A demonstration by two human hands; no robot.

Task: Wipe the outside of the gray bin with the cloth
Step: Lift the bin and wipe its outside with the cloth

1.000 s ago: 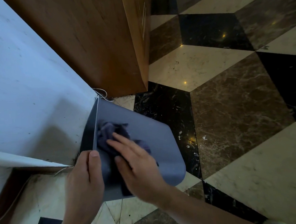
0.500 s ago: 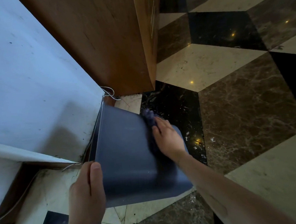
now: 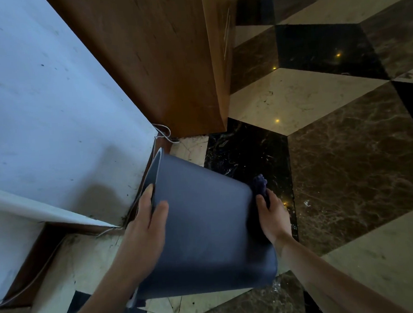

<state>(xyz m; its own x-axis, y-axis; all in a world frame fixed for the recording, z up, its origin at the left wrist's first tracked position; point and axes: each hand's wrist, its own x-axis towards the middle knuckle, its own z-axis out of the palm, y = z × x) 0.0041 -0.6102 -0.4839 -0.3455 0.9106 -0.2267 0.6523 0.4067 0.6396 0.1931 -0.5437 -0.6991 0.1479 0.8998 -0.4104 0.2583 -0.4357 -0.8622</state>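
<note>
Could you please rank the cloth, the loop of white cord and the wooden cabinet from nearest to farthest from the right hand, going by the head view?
1. cloth: held in the right hand, against the gray bin's right side.
2. white cord: up-left, past the bin's rim.
3. wooden cabinet: farther up, behind the cord.

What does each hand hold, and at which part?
Left hand grips the gray bin at its rim; right hand holds the bunched cloth.

I am looking down at a marble floor [image 3: 346, 162] laid in cream, brown and black tiles, with small lights glinting on it. A wooden cabinet [image 3: 161, 62] is standing beside a white wall [image 3: 40, 106], and a thin white cable [image 3: 165, 133] is looping at their foot.
</note>
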